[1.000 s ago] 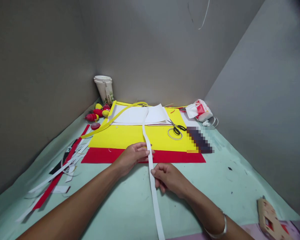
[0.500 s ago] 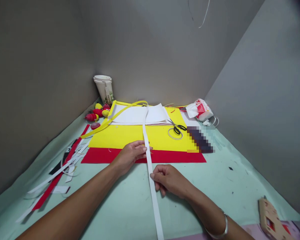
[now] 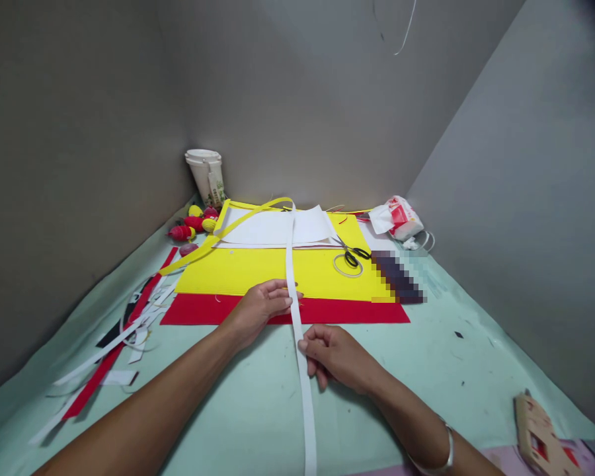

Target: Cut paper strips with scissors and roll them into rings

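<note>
A long strip (image 3: 296, 327), white on its near part, runs from the bottom edge up between my hands, then curves over at the back and shows yellow toward the left. My left hand (image 3: 265, 307) pinches it over the red sheet (image 3: 347, 312). Lower and to the right, my right hand (image 3: 330, 354) grips its right edge between thumb and fingers. Behind the hands lie yellow sheets (image 3: 233, 271), with white sheets (image 3: 307, 226) on top. Black-handled scissors (image 3: 351, 256) rest on the yellow to the right, beside a pale ring (image 3: 335, 268).
Red, white and black strips (image 3: 106, 363) are scattered at left. Behind them are red and yellow wound bundles (image 3: 182, 233) and a white cup (image 3: 205, 175). A tissue pack (image 3: 404, 218) sits back right, a beige tool (image 3: 538, 433) front right. Walls enclose the green-covered table (image 3: 401, 423).
The near end of the white strip has swung slightly left, and its far part has straightened a little. Both hands keep nearly the same place and grip.
</note>
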Demonstrator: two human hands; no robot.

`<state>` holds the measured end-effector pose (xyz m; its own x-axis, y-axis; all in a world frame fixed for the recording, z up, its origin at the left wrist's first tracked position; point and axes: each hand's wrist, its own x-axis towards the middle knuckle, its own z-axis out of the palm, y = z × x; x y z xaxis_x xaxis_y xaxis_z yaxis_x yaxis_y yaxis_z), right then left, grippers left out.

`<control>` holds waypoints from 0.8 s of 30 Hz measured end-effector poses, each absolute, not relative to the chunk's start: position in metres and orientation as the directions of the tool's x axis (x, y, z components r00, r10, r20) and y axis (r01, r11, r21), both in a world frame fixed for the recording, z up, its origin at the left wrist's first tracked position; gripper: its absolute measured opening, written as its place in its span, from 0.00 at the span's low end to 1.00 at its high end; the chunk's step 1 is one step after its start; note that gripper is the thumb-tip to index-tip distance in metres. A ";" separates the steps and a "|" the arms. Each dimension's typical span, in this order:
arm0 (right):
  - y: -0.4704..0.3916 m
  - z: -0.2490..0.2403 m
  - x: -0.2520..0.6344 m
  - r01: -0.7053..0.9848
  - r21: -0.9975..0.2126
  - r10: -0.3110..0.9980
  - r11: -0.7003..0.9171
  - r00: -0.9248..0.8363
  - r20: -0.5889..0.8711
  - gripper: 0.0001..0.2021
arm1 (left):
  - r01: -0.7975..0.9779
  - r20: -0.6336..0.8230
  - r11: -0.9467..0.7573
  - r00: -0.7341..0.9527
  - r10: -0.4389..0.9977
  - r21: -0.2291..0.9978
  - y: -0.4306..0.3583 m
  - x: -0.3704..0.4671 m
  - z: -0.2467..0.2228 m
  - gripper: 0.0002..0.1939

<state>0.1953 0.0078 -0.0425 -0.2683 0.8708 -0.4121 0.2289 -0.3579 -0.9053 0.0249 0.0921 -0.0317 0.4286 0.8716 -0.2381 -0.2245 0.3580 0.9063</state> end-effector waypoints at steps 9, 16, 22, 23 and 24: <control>0.007 -0.044 0.194 0.215 -0.911 0.886 -0.352 -0.238 -0.398 0.12 | -0.197 -0.233 0.350 0.451 0.862 0.916 0.094 0.025 -0.038 0.23; 0.008 -0.043 0.194 0.232 -0.905 0.885 -0.357 -0.226 -0.407 0.12 | -0.187 -0.228 0.345 0.462 0.857 0.920 0.095 0.024 -0.038 0.24; 0.007 -0.046 0.194 0.212 -0.914 0.889 -0.347 -0.236 -0.392 0.12 | -0.188 -0.224 0.339 0.453 0.863 0.922 0.097 0.025 -0.040 0.22; 0.008 -0.046 0.195 0.210 -0.915 0.893 -0.345 -0.227 -0.389 0.12 | -0.191 -0.224 0.338 0.452 0.864 0.921 0.097 0.025 -0.041 0.22; 0.009 -0.045 0.197 0.208 -0.918 0.902 -0.337 -0.209 -0.379 0.13 | -0.194 -0.223 0.339 0.450 0.865 0.921 0.097 0.024 -0.041 0.22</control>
